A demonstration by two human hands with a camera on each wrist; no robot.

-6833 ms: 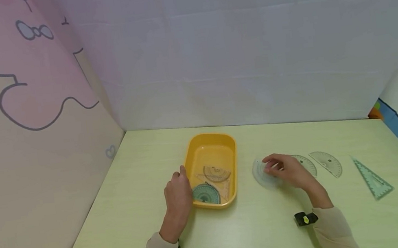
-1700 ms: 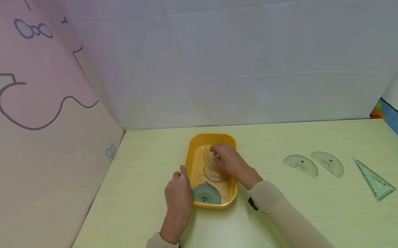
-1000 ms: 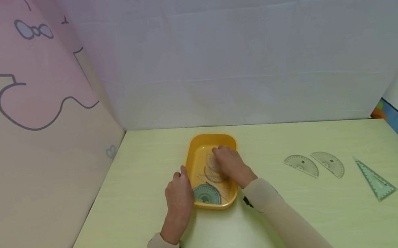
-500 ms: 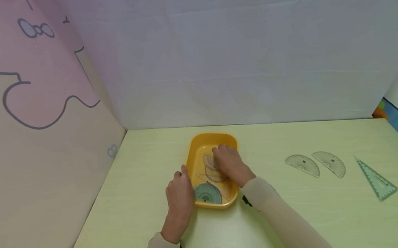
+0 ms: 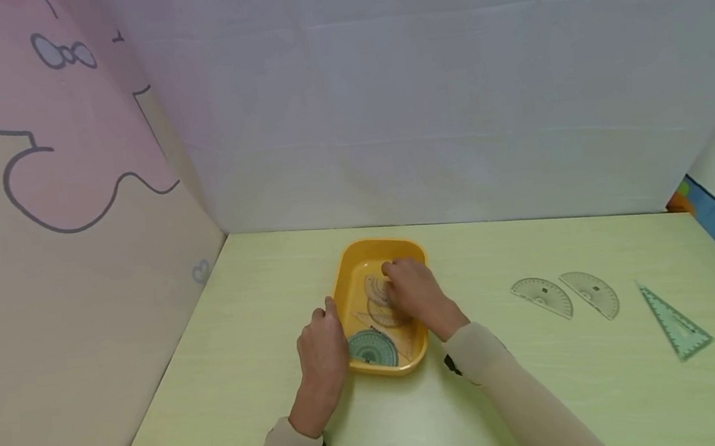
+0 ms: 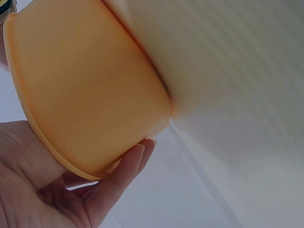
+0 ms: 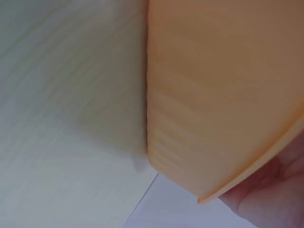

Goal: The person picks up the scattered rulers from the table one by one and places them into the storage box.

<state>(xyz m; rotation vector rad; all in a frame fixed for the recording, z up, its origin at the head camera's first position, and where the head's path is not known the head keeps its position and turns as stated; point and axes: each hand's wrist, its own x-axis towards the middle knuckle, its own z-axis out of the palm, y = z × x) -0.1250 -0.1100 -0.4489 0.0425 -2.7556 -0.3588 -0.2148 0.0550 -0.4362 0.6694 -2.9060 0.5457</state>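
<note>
My left hand (image 5: pixel 322 345) grips the left wall of a yellow plastic tray (image 5: pixel 341 273), fingers along the outside in the left wrist view. My right hand (image 5: pixel 414 290) reaches into the tray over its right wall, fingers curled at a clear protractor (image 5: pixel 374 289) that partly hides beneath them. The fingertips' hold is mostly covered. Below it in the tray lie another clear protractor (image 5: pixel 381 317), a clear set square (image 5: pixel 404 343) and a green protractor (image 5: pixel 372 348). In the right wrist view the tray's wall (image 7: pixel 213 95) hides the fingers.
Two clear protractors, a left one (image 5: pixel 541 296) and a right one (image 5: pixel 592 293), lie flat on the pale table (image 5: pixel 434 428) to the right. A green set square (image 5: pixel 676 323) lies farther right. Walls stand behind and to both sides.
My right hand took a protractor from the table into the tray and lowered it there. In the last half second that hand has shifted only slightly. The left hand stays on the tray.
</note>
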